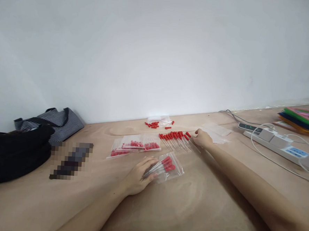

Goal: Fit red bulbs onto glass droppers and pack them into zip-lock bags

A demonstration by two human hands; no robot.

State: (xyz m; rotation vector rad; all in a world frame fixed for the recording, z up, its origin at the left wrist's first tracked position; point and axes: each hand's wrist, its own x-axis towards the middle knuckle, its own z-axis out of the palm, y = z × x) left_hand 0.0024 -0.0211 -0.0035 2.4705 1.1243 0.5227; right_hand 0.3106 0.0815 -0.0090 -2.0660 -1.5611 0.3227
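Observation:
My left hand (140,175) is closed on a clear zip bag (179,165), fingers above and thumb below. Inside it lie several droppers with red bulbs (168,162) and thin clear stems, bulbs pointing right. Beyond the bag, a row of loose droppers (171,135) lies side by side on the table, bulbs toward the wall. At the right end of that row is my right hand (203,138), its fingers curled together right beside the last red bulb. What its fingertips hold, if anything, is hidden.
Filled zip bags (133,144) overlap left of the row. Loose red bulbs (154,124) lie near the wall, and flat clear bags (217,132) behind my right hand. A power strip (278,145) with cables stands right; coloured sheets (301,119) and a black bag (18,149) sit farther out.

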